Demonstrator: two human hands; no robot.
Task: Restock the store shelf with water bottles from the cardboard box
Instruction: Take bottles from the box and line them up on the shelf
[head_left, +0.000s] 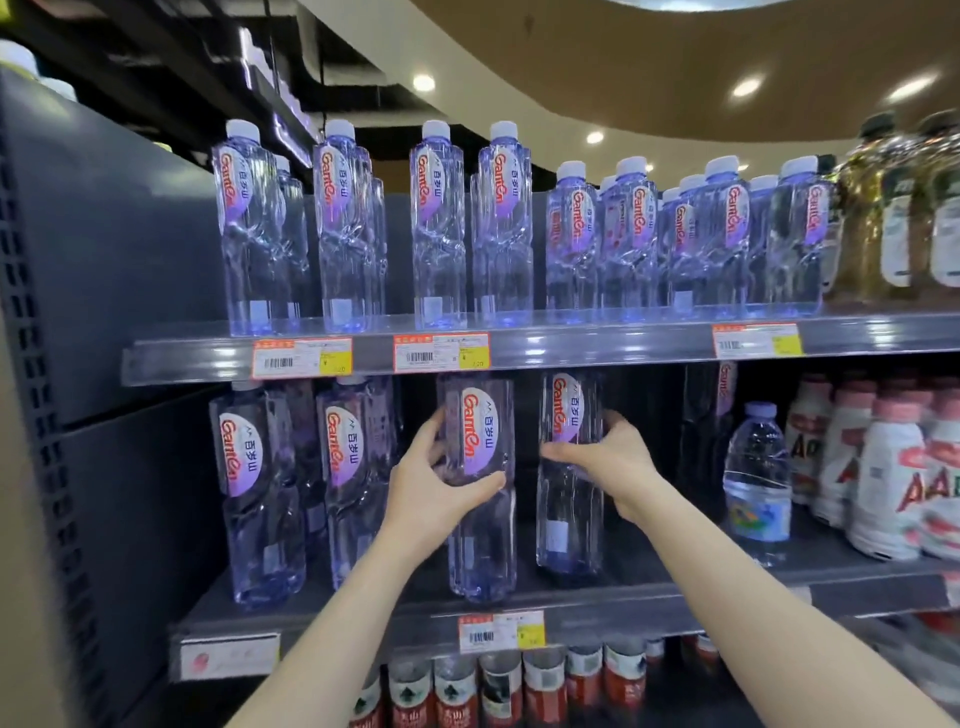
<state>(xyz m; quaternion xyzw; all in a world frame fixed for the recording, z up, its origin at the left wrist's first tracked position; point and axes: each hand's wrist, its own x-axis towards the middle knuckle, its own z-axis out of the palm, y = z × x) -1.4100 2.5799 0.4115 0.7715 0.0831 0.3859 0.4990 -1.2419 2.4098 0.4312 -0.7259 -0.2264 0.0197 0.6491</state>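
Note:
Two tall clear water bottles with purple-and-red labels stand upright on the middle shelf (649, 597). My left hand (434, 483) grips the left bottle (480, 540) around its waist, thumb across the front. My right hand (613, 462) grips the right bottle (569, 519) from its right side. Two more of the same bottles (260, 493) stand further left on this shelf. The upper shelf (571, 343) carries a full row of these bottles (441, 223). The cardboard box is out of view.
A round blue-labelled water bottle (756, 478) and white drink bottles (883, 478) stand to the right on the middle shelf. Red-labelled bottles (498, 686) fill the shelf below. A dark side panel (78, 364) closes the unit on the left. Yellowish drinks (904, 208) sit upper right.

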